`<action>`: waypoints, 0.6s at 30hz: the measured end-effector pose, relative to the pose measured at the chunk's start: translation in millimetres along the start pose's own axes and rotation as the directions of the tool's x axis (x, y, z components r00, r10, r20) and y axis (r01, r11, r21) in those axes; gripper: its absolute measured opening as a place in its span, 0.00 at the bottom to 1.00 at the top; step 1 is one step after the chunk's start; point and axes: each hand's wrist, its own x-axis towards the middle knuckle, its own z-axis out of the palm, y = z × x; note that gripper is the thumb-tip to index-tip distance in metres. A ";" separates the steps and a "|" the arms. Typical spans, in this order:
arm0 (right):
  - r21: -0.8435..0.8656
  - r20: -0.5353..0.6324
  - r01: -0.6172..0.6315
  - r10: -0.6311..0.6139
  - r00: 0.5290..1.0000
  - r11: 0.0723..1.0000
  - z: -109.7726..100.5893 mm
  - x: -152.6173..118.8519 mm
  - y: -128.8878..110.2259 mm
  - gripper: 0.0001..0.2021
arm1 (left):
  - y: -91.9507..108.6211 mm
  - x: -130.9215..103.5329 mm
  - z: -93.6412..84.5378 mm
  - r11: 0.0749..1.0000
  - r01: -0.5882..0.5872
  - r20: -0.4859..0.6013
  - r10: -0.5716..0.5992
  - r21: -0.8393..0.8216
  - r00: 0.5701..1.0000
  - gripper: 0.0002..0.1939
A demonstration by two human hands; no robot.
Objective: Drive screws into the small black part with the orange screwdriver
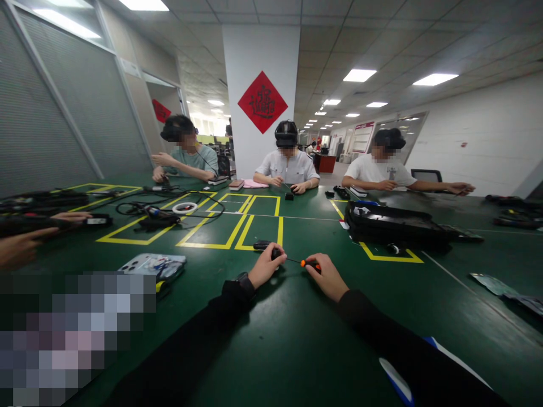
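From here I see the screwdriver (303,263), gripped by the right hand (329,275), pointing leftward to the small black part (276,254) (the left hand (264,268) pinches it), contact unclear.

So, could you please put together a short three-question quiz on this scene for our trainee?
1. True or false: the screwdriver in the right hand points toward the left hand.
2. What colour is the tape marking the table? A) red B) yellow C) blue
3. Fill in: the red sign hangs on a white ____.

Key: 1. true; 2. B; 3. pillar.
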 end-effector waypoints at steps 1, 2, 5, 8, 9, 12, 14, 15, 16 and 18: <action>0.001 -0.002 -0.009 0.009 1.000 1.000 0.1 0.4 0.3 0.08 | 0.4 -0.1 0.2 1.000 0.001 -0.004 -0.001 -0.005 1.000 0.09; 0.001 0.000 -0.011 0.011 1.000 1.000 0.1 0.8 0.6 0.09 | 0.8 -0.2 0.3 1.000 0.004 -0.005 -0.004 -0.010 1.000 0.09; -0.005 0.018 0.013 -0.013 1.000 1.000 0.1 1.7 1.5 0.09 | 2.6 -0.8 0.6 0.999 0.032 0.001 -0.032 -0.029 0.999 0.09; -0.002 0.015 0.033 -0.033 0.999 0.999 0.1 1.5 1.3 0.07 | 4.2 -1.1 0.6 0.997 0.071 0.005 -0.070 -0.036 0.998 0.10; 0.002 0.010 0.035 -0.035 0.999 0.999 0.1 1.2 0.9 0.07 | 4.4 -1.1 0.6 0.997 0.073 0.001 -0.073 -0.031 0.997 0.10; 0.012 0.004 0.033 -0.033 0.999 0.999 -0.1 0.0 -0.6 0.07 | 3.8 -0.9 0.5 0.999 0.052 -0.006 -0.052 -0.007 0.999 0.10; 0.005 0.009 0.034 -0.034 0.999 0.999 0.0 -0.3 -1.2 0.08 | 2.8 -0.8 0.4 0.999 0.036 -0.001 -0.036 0.005 0.999 0.10; -0.007 0.006 0.032 -0.032 0.999 0.999 0.1 -0.3 -1.1 0.09 | 2.4 -0.8 0.4 1.000 0.027 -0.001 -0.027 0.009 1.000 0.10; -0.026 0.000 0.028 -0.028 1.000 0.999 0.3 -0.1 -0.9 0.09 | 2.2 -0.8 0.4 1.000 0.017 -0.003 -0.017 0.013 1.000 0.10; -0.069 -0.015 0.008 -0.009 1.000 0.998 0.6 0.6 0.1 0.08 | 2.4 -0.8 0.5 1.000 0.003 -0.009 -0.003 0.019 1.000 0.09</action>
